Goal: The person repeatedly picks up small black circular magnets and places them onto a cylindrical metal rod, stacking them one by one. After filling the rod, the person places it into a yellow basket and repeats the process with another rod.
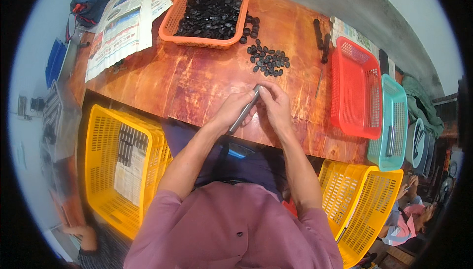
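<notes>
The left hand (235,107) and the right hand (277,105) meet above the near edge of the counter (192,89), both gripping a slim dark bar (243,114) that slants toward the body. Beyond them small loose black pieces (267,60) lie scattered, near an orange basket (201,42) heaped with similar ones. Left of that basket spreads newspaper (123,30); to the right sit a red basket (355,91) and a teal basket (392,99). Yellow crates (147,170) stand below on either side.
</notes>
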{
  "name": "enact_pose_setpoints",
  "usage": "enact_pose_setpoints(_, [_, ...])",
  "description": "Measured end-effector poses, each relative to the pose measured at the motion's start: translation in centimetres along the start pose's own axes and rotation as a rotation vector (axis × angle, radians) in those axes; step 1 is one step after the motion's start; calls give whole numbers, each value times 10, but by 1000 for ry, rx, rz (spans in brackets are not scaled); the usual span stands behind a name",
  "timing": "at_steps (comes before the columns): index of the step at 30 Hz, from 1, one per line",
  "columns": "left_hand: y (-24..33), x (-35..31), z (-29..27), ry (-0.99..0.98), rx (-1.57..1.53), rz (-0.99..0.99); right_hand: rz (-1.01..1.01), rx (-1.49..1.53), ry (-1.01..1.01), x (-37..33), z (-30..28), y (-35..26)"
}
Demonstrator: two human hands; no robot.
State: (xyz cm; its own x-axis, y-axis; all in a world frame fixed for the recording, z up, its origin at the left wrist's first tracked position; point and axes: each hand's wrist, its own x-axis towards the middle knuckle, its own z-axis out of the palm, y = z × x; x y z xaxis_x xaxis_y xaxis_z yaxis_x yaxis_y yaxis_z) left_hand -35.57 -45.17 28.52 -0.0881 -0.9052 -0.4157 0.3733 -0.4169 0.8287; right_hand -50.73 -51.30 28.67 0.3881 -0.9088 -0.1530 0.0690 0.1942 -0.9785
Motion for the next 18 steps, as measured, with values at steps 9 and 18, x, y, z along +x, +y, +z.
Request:
enact_pose_setpoints(9, [-6,-1,4,-13,129,75,-33,85,10,-1,-3,-3])
enact_pose_setpoints(18, [-10,-5,2,-97,407,159,-20,118,-43,-17,-31,-6])
